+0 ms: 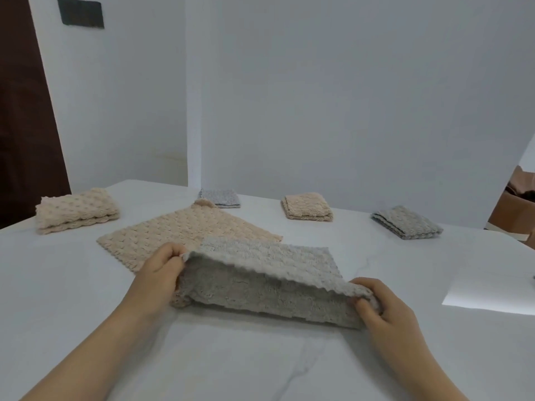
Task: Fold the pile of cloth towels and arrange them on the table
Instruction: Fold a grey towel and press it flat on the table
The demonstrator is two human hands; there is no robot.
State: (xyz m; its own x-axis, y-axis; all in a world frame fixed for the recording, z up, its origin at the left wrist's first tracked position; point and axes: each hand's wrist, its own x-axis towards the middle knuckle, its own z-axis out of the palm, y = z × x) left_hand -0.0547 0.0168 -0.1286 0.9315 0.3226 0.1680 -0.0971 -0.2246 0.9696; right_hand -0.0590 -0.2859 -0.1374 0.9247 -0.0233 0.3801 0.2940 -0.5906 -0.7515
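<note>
Two bare forearms reaching in from the near edge over a white, faintly veined table (pixel 86 285). Left hand (pixel 162 270) pinched on the near-left corner of a grey towel (pixel 260 273); right hand (pixel 385 308) clamped likewise on its near-right corner, fingers curled over the hem. Between the two hands, the towel's near edge lifted off the table and turned over toward the far side, fuzzy underside showing, far part lying flat with a bumpy weave.

Just beyond the left hand, partly under the grey one, a beige towel (pixel 185 235) spread flat and set at an angle, same bubbled texture, a small loop at its far corner. Far left of that hand, a folded beige towel (pixel 76 211), thick and puffy. Well beyond both hands, near the table's far edge, a folded pale grey towel (pixel 219 197) and a folded beige towel at the back (pixel 307 209). Beyond and right of the right hand, a folded grey towel (pixel 406 222).

Behind the table, plain white walls (pixel 347 96) meeting at a corner; a dark door (pixel 23 111) at far left, a dark rectangular plate (pixel 80 12) high on the wall. At right, a brown cardboard box (pixel 518 198).
</note>
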